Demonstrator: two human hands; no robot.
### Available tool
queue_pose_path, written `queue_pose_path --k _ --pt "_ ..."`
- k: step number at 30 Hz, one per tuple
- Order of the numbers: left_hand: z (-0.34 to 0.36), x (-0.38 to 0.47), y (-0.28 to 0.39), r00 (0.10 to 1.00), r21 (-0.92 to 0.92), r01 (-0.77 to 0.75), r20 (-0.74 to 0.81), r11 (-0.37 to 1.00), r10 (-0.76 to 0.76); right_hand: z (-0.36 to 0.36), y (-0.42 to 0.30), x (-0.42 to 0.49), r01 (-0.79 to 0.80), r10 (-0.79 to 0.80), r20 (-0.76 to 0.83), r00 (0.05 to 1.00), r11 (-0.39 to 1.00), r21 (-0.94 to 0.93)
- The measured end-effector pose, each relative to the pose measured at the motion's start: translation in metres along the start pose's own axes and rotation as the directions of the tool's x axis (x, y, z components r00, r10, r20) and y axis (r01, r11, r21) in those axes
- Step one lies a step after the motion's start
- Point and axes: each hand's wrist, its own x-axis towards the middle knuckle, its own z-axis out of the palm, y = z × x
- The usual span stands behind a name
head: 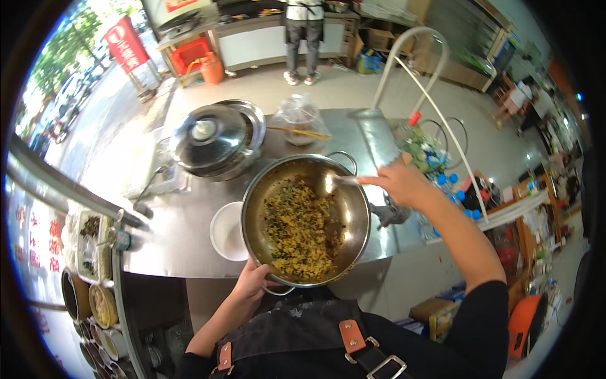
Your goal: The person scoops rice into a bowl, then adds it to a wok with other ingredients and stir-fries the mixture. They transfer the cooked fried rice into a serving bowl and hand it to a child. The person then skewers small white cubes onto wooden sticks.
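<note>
A wide stainless-steel bowl (pixel 351 208) with two loop handles is in front of me at the table's near edge. Inside lies a crumbly yellow food mixture (pixel 300 232) with green and dark bits. My left hand (pixel 255 278) grips the bowl's near rim by the lower loop handle (pixel 279 291). In my right hand (pixel 402 184) is a metal utensil (pixel 344 180), its end inside the bowl's upper right wall; whether it is a spoon or a spatula I cannot tell. A white bowl (pixel 226 232) stands partly behind the steel bowl's left side.
On the steel table (pixel 184 246) stand a lidded steel pot (pixel 210 137) and a plastic bag (pixel 303 118). A dark grey cloth-like item (pixel 390 214) lies under my right forearm. Food containers (pixel 102 305) line the left; blue-capped bottles (pixel 447 182) stand right. A person (pixel 304 38) stands across the room.
</note>
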Motion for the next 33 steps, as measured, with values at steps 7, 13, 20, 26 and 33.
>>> queue_pose_path --k 7,13,20,26,33 --pt "-0.074 -0.068 0.053 0.929 0.037 -0.277 -0.245 0.960 0.277 -0.005 -0.091 0.017 0.103 -0.056 -0.119 0.991 0.893 0.439" --pt "-0.109 -0.091 0.065 0.843 0.032 -0.436 -0.334 0.899 0.421 -0.014 -0.192 0.130 0.202 0.037 -0.390 0.920 0.808 0.553" --pt "-0.146 -0.101 0.071 0.848 -0.024 -0.427 -0.357 0.904 0.392 -0.015 -0.235 0.149 0.367 -0.113 -0.470 0.876 0.787 0.496" --pt "-0.143 -0.092 0.075 0.826 -0.013 -0.470 -0.360 0.883 0.434 -0.006 -0.234 0.153 0.455 -0.328 -0.350 0.877 0.799 0.393" --pt "-0.132 -0.077 0.071 0.792 0.055 -0.483 -0.399 0.874 0.462 -0.069 -0.203 0.211 0.597 -0.594 -0.489 0.638 0.783 -0.172"
